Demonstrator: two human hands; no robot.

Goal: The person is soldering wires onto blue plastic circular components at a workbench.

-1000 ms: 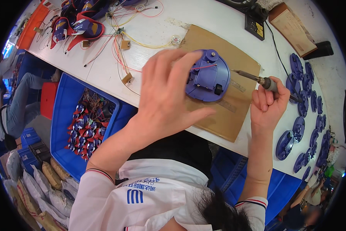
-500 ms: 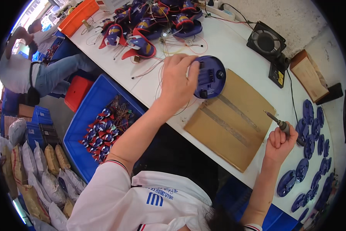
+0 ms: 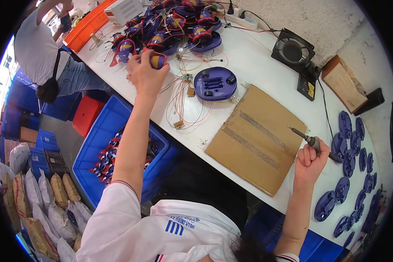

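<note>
My left hand (image 3: 146, 75) reaches to the near edge of a pile, its fingers closed around a purple-and-red plastic shell (image 3: 158, 60) with a yellow patch. In my right hand (image 3: 311, 162) is a soldering iron (image 3: 309, 139), its metal tip pointing up and left above the table. A dark blue oval base (image 3: 215, 84) with a slotted recess lies between my hands, at the far left corner of a brown cardboard sheet (image 3: 249, 144). Thin wires (image 3: 181, 102) and small brown boards (image 3: 178, 124) spread beside this base.
More purple-and-red shells (image 3: 174, 24) are heaped at the back. A black fan (image 3: 294, 48) stands near the wall. Several blue bases (image 3: 325, 205) lie at the right. Below the table's left edge sits a blue bin (image 3: 89, 161) of parts. Another person (image 3: 41, 48) stands far left.
My left hand has let go of the blue base, which now lies on the table, and has moved left to a shell at the pile. My right hand still holds the soldering iron.
</note>
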